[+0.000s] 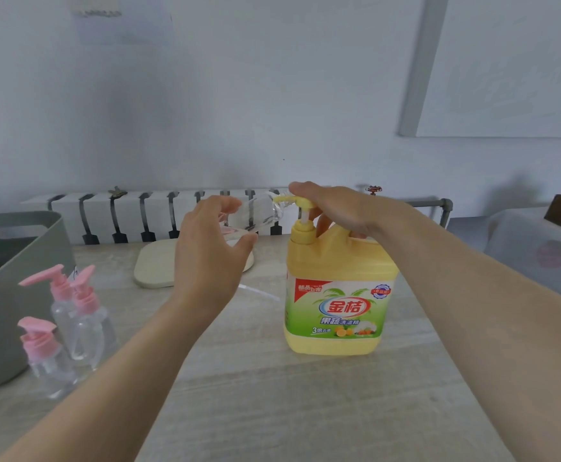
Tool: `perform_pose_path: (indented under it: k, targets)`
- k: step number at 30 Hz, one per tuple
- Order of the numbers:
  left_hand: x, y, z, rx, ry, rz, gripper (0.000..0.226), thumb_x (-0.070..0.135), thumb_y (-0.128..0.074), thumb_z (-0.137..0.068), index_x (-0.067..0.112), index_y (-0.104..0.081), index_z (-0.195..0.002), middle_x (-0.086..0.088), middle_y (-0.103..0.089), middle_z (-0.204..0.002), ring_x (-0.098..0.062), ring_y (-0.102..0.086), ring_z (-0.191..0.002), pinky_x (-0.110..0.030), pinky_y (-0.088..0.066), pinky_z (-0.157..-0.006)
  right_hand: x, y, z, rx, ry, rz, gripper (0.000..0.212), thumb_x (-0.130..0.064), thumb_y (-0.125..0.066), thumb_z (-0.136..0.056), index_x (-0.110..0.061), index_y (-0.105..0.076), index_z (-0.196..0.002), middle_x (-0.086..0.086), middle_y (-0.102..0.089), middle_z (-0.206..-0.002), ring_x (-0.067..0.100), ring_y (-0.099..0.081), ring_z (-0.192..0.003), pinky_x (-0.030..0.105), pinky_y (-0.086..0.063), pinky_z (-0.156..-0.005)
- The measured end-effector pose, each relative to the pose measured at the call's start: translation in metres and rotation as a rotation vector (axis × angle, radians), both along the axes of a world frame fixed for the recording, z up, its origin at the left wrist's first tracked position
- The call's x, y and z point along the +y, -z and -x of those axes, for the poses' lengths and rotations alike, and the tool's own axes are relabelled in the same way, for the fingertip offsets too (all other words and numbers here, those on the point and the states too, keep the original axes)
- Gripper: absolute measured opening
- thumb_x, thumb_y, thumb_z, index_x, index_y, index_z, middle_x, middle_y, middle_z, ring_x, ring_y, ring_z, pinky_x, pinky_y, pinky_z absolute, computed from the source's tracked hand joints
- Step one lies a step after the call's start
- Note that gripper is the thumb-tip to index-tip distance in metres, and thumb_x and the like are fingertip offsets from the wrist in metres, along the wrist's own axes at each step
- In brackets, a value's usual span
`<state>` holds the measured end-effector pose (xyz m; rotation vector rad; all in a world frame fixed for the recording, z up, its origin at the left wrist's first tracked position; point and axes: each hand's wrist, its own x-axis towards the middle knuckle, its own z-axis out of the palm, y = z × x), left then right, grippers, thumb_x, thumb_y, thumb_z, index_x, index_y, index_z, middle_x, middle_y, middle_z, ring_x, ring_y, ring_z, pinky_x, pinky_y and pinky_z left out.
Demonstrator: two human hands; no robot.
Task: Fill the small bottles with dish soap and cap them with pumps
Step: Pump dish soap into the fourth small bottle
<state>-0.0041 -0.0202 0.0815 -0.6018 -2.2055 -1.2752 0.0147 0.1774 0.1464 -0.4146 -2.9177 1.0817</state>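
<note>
Toward the middle of the pale wood-grain table [306,411], a yellow dish soap jug [336,295] is standing upright, its green and red label facing the near edge. The right hand [339,208] is lying palm down over the jug's yellow pump head [301,202], with the fingers stretched fairly straight to the left across it and pressing on it. The thumb is showing just behind the pump's neck. A short piece of white stem is showing under the pump head.

The left hand [212,251] is hovering just left of the jug and is gripping a clear small bottle [255,215], with the fingers curling round it from above and the thumb from below. That bottle is lying tilted, almost on its side in the air, and its open mouth is meeting the tip of the pump's spout. It is blurred, so I cannot tell whether any soap is inside it.

At the near left, three small bottles [87,325] are standing upright close together, each already wearing one of the pink pumps [57,278]; they look clear. Just left of them and touching the table's left side, a grey tub [12,261] is sitting with a handle slot in its wall. Behind the left hand, a pale board [155,265] is lying flat, and a thin clear tube [259,291] is lying on the table between the left wrist and the jug. Along the far wall, a white radiator [139,211] is running behind the table.
</note>
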Motion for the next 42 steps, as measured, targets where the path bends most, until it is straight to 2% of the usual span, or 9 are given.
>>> perform_pose_path:
  k: [8, 12, 16, 21, 27, 30, 34, 39, 42]
  targets:
    - [-0.0012, 0.0011, 0.0002, 0.018, -0.002, 0.015, 0.039, 0.016, -0.075, -0.082, 0.022, -0.057, -0.117, 0.013, -0.057, -0.113, -0.011, -0.052, -0.113, -0.022, -0.034, -0.09, -0.0043, 0.0005, 0.0003, 0.028, -0.027, -0.021, 0.056, -0.069, -0.033, -0.087, -0.021, -0.061, -0.084, 0.012, -0.066, -0.098, 0.029, -0.06, -0.092, 0.05, -0.043, -0.098]
    - [-0.0015, 0.0025, 0.0007, 0.009, 0.006, 0.0, 0.039, 0.016, -0.075, -0.082, 0.021, -0.058, -0.116, 0.011, -0.059, -0.115, -0.011, -0.052, -0.112, -0.021, -0.033, -0.088, -0.0048, 0.0019, 0.0003, 0.019, -0.033, -0.028, 0.06, -0.075, -0.032, -0.082, -0.022, -0.06, -0.089, 0.009, -0.064, -0.109, 0.029, -0.059, -0.103, 0.052, -0.04, -0.102]
    - [-0.0008, 0.004, -0.0001, -0.006, 0.018, -0.017, 0.038, 0.018, -0.075, -0.083, 0.023, -0.057, -0.116, 0.01, -0.06, -0.116, -0.009, -0.052, -0.113, -0.021, -0.033, -0.088, -0.004, 0.0, -0.0019, -0.026, 0.0, 0.005, 0.07, -0.085, -0.026, -0.078, -0.025, -0.059, -0.093, -0.001, -0.061, -0.097, 0.019, -0.057, -0.091, 0.046, -0.038, -0.097]
    - [-0.0002, 0.0009, 0.0012, 0.009, 0.017, -0.023, 0.04, 0.016, -0.074, -0.083, 0.021, -0.057, -0.118, 0.008, -0.061, -0.117, -0.011, -0.052, -0.112, -0.02, -0.034, -0.087, -0.0058, -0.002, -0.0051, -0.044, 0.026, 0.016, 0.093, -0.092, -0.022, -0.07, -0.019, -0.067, -0.106, 0.004, -0.064, -0.105, 0.022, -0.058, -0.097, 0.049, -0.038, -0.099]
    - [-0.0008, -0.0002, 0.0001, 0.038, 0.029, 0.025, 0.051, 0.014, -0.075, -0.082, 0.024, -0.058, -0.129, 0.008, -0.054, -0.113, -0.005, -0.052, -0.104, -0.012, -0.033, -0.086, -0.0077, -0.0011, -0.0041, -0.052, 0.035, 0.011, 0.091, -0.09, -0.022, -0.072, -0.019, -0.064, -0.109, 0.008, -0.062, -0.112, 0.03, -0.055, -0.111, 0.054, -0.034, -0.106]
    - [-0.0014, -0.0003, 0.0011, 0.037, 0.033, 0.026, 0.049, 0.014, -0.074, -0.082, 0.027, -0.059, -0.127, 0.01, -0.052, -0.11, -0.002, -0.05, -0.101, 0.001, -0.03, -0.077, -0.007, -0.0005, -0.0028, -0.04, 0.042, 0.005, 0.085, -0.087, -0.023, -0.075, -0.021, -0.065, -0.107, 0.006, -0.062, -0.11, 0.029, -0.054, -0.11, 0.053, -0.036, -0.105]
    - [-0.0015, -0.0007, 0.0014, 0.036, 0.038, 0.028, 0.049, 0.015, -0.075, -0.082, 0.029, -0.059, -0.126, 0.011, -0.052, -0.109, -0.003, -0.051, -0.101, 0.0, -0.031, -0.077, -0.0053, 0.0002, -0.0022, -0.006, 0.026, -0.013, 0.071, -0.081, -0.025, -0.081, -0.022, -0.062, -0.097, -0.001, -0.062, -0.1, 0.024, -0.055, -0.103, 0.046, -0.039, -0.098]
    - [-0.0017, 0.0016, 0.0021, 0.041, 0.049, 0.027, 0.049, 0.014, -0.076, -0.081, 0.029, -0.061, -0.125, 0.008, -0.054, -0.11, -0.004, -0.052, -0.101, 0.003, -0.031, -0.077, -0.0027, 0.0, -0.0028, 0.051, -0.044, 0.003, 0.051, -0.066, -0.03, -0.092, -0.025, -0.06, -0.085, -0.01, -0.06, -0.082, 0.01, -0.056, -0.07, 0.028, -0.034, -0.061]
    - [-0.0019, 0.0032, 0.0017, 0.029, 0.056, 0.018, 0.049, 0.013, -0.076, -0.08, 0.03, -0.061, -0.124, 0.008, -0.055, -0.111, -0.007, -0.053, -0.102, -0.005, -0.033, -0.08, -0.0035, 0.0019, -0.0007, 0.067, -0.05, -0.004, 0.049, -0.063, -0.034, -0.091, -0.025, -0.06, -0.075, -0.009, -0.061, -0.079, 0.012, -0.057, -0.068, 0.033, -0.042, -0.071]
